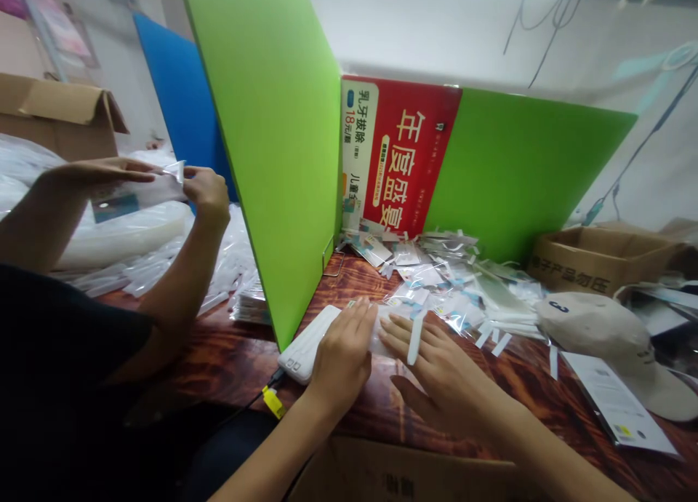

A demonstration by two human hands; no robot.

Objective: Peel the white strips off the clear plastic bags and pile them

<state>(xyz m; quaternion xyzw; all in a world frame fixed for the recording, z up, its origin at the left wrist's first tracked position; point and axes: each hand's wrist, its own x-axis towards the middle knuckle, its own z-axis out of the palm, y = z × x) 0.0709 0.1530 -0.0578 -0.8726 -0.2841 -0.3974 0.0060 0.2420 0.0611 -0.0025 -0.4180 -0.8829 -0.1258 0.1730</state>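
Observation:
My left hand (345, 353) lies with its fingers stretched out and close together at the left side of a clear plastic packet (384, 335). Over the packet's right side, my right hand (436, 367) is flat, fingers extended and thumb apart. A narrow white strip (416, 338) lies across the right fingers; whether it sticks to them I cannot tell. Much of the packet is hidden under both hands. Just left of my left hand is a white power bank (310, 345) with a black cable and a yellow tag (273, 401).
Green boards (267, 138) stand left and behind. Clear packets and white strips (436, 276) pile up beyond my hands. At right are a cap (594, 335), a white flat package (619, 400) and a cardboard box (578, 258). A co-worker's hands (207, 193) hold a clear bag at left.

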